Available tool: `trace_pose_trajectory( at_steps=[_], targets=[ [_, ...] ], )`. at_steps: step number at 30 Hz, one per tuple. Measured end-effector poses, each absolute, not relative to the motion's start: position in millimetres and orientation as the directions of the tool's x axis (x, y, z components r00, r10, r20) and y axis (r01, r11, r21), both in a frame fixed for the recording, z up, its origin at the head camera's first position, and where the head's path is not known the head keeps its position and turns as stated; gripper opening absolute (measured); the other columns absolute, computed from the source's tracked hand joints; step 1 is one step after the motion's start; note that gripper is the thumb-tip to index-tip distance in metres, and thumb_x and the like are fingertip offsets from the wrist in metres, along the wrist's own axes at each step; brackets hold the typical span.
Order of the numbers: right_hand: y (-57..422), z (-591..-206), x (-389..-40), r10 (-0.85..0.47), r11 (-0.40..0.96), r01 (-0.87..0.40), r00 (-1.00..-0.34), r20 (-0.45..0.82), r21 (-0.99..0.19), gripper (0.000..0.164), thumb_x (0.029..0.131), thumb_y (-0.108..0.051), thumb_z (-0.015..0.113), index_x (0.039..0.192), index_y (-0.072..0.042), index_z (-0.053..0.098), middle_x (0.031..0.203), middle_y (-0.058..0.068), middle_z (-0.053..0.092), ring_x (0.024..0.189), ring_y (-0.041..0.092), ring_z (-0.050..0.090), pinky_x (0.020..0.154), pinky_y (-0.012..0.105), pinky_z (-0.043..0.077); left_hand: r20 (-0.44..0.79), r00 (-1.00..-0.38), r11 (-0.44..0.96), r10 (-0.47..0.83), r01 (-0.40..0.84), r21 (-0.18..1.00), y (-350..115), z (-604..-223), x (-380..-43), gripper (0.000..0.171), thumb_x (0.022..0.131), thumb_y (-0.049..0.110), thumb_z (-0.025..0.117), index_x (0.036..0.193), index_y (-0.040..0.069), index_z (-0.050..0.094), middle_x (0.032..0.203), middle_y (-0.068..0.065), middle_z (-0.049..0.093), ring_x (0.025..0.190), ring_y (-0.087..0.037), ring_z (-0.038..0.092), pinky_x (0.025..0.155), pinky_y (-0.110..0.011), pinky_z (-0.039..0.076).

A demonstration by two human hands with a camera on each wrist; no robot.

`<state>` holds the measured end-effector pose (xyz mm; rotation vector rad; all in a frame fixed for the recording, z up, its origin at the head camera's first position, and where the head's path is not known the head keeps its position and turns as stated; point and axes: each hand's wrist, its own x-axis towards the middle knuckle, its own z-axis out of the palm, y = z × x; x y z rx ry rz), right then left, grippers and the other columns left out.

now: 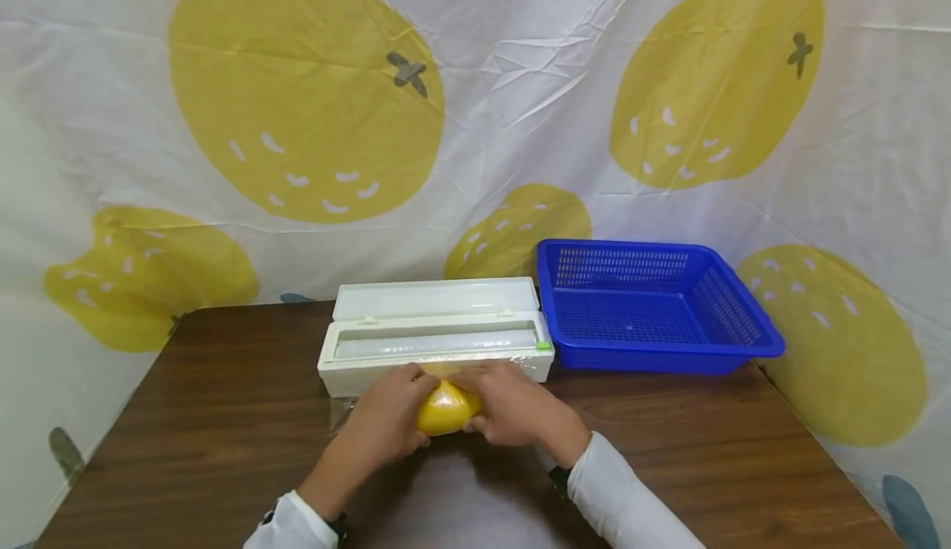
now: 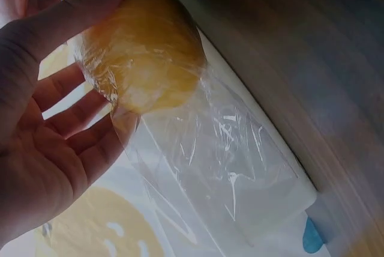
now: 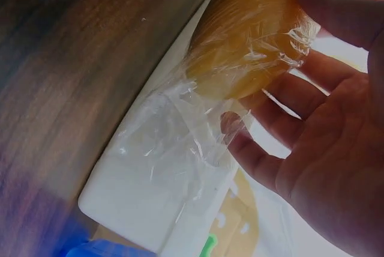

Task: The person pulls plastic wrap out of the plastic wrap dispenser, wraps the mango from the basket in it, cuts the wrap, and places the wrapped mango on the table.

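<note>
A smooth, rounded yellow fruit (image 1: 448, 409) is held between both hands, just in front of a white cling film dispenser (image 1: 438, 371). Clear cling film (image 2: 210, 149) covers the fruit and trails off both sides of it in the wrist views. My left hand (image 1: 388, 414) grips the fruit's left side, its thumb on top and its fingers beneath the film. On the other side my right hand (image 1: 513, 403) grips it the same way, fingertips touching the film. The dispenser's lid (image 1: 438, 297) is raised, showing the film roll (image 1: 438, 343) inside.
A blue perforated plastic basket (image 1: 631, 351) stands right beside the dispenser, near the table's back right. The brown wooden table (image 1: 223, 417) runs back to a white curtain (image 1: 505, 103) printed with yellow fruits. A small green piece (image 1: 544, 346) sits at the dispenser's right end.
</note>
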<state>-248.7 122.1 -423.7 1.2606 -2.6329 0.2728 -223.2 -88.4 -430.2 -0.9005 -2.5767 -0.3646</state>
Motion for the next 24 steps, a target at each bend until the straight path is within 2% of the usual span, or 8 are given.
trace_pose_trajectory(
  at_steps=[5,10,12,18,24],
  targets=[
    [124,-421,-247,-0.724,0.626,-0.770,-0.634,0.271,-0.126,0.052,0.074,-0.029,0.084,0.122,-0.017,0.067,0.108,-0.004,0.072,0.088,0.013,0.061,0.078,0.038,0.056,0.445,-0.724,0.751,0.528,0.642,0.154,-93,-432,-226,0.067,0.044,0.018,0.095,0.104,0.003,0.071,0.094,-0.009,0.067,0.080,-0.024,0.060,0.073,-0.045,0.056],
    [125,-415,-244,-0.714,0.651,-0.755,-0.646,0.270,-0.081,0.055,0.075,-0.035,0.083,0.124,-0.014,0.067,0.121,0.002,0.071,0.097,0.019,0.065,0.084,0.042,0.057,0.439,-0.733,0.741,0.521,0.643,0.193,-95,-431,-230,0.067,0.045,0.022,0.095,0.104,0.002,0.072,0.091,-0.009,0.068,0.078,-0.025,0.059,0.072,-0.045,0.055],
    [124,-413,-243,-0.710,0.659,-0.750,-0.645,0.285,-0.057,0.053,0.075,-0.036,0.083,0.121,-0.014,0.068,0.121,0.003,0.070,0.097,0.021,0.066,0.083,0.043,0.057,0.431,-0.741,0.738,0.516,0.639,0.215,-96,-430,-231,0.068,0.046,0.023,0.095,0.105,0.001,0.072,0.093,-0.009,0.069,0.079,-0.024,0.060,0.074,-0.044,0.055],
    [121,-411,-240,-0.693,0.666,-0.745,-0.632,0.348,-0.026,0.042,0.074,-0.034,0.085,0.108,-0.013,0.072,0.100,0.001,0.069,0.083,0.016,0.062,0.073,0.039,0.057,0.399,-0.762,0.726,0.509,0.630,0.275,-101,-430,-235,0.067,0.049,0.025,0.094,0.108,0.004,0.072,0.095,-0.007,0.072,0.082,-0.020,0.061,0.077,-0.043,0.055],
    [121,-414,-241,-0.684,0.666,-0.745,-0.631,0.367,-0.039,0.038,0.077,-0.030,0.083,0.108,-0.013,0.073,0.098,0.000,0.071,0.084,0.016,0.063,0.075,0.038,0.057,0.393,-0.775,0.712,0.495,0.621,0.329,-105,-430,-236,0.063,0.053,0.024,0.094,0.109,0.004,0.072,0.098,-0.007,0.075,0.087,-0.020,0.063,0.080,-0.045,0.054]
  ],
)
